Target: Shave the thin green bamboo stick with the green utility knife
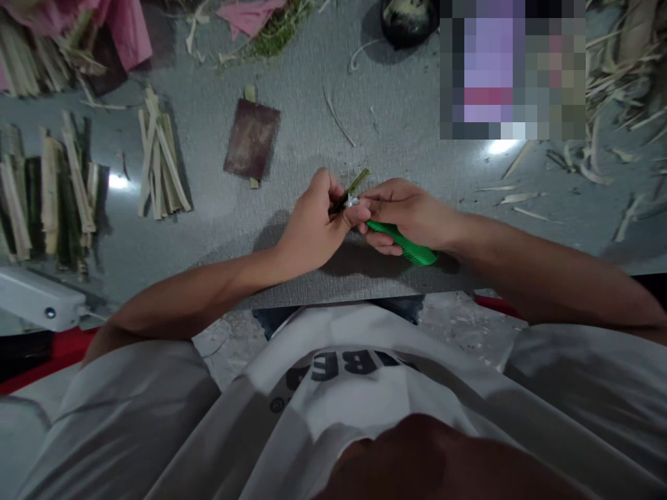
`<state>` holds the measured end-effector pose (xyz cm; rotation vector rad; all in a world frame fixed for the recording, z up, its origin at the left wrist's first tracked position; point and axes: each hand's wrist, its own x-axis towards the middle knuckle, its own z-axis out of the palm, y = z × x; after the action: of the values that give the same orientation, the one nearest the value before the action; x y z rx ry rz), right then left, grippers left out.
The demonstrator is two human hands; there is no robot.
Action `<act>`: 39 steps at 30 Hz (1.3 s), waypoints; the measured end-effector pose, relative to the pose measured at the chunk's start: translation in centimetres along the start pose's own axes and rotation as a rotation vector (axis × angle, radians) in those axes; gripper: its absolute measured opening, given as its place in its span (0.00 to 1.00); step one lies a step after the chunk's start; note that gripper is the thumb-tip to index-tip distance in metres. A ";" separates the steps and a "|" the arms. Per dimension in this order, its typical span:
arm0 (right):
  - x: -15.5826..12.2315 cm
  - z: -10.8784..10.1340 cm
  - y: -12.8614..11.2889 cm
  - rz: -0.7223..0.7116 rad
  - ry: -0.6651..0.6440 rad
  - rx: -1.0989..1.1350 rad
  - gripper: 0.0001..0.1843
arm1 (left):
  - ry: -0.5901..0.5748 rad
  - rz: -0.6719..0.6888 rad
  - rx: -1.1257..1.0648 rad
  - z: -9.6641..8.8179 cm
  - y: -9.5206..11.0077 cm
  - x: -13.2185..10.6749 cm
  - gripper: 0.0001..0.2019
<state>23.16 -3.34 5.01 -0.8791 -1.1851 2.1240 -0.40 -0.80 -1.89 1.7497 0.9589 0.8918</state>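
My left hand (317, 226) is closed round a thin, dark green strip (359, 181) that looks like split bamboo; its tip sticks out up and to the right. In my right hand (404, 212) is a knife with a green handle (414, 248). The knife's metal part (353, 201) lies against the strip, and my left thumb reaches over to it. Most of the blade is hidden by my fingers. Both hands meet just above the table's near edge.
Bundles of split strips (159, 160) and darker pieces (55, 187) lie to the left. A brown sandpaper-like sheet (253, 139) rests over one strip. Shavings (594, 160) cover the right side. At the back sits a dark round object (409, 21). A white device (42, 298) stands at lower left.
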 end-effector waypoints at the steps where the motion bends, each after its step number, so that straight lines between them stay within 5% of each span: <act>1: 0.0 -0.1 -0.2 0.017 -0.014 0.002 0.37 | 0.007 -0.006 0.010 0.0 0.2 -0.1 0.36; 10: 0.3 1.1 1.7 -0.172 0.217 -0.206 0.38 | 0.037 -0.022 0.094 -0.4 -0.2 1.0 0.40; 20: 0.4 -0.7 0.0 -0.005 -0.059 -0.023 0.37 | -0.167 -0.153 -0.181 -0.4 0.9 0.4 0.40; 39: 0.5 -1.0 0.3 0.007 -0.038 -0.040 0.36 | -0.254 -0.227 -0.316 -0.7 2.1 1.1 0.39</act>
<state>23.58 -2.59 4.16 -0.8656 -1.2493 2.1378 -0.07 -0.18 0.49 1.4130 0.7827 0.6190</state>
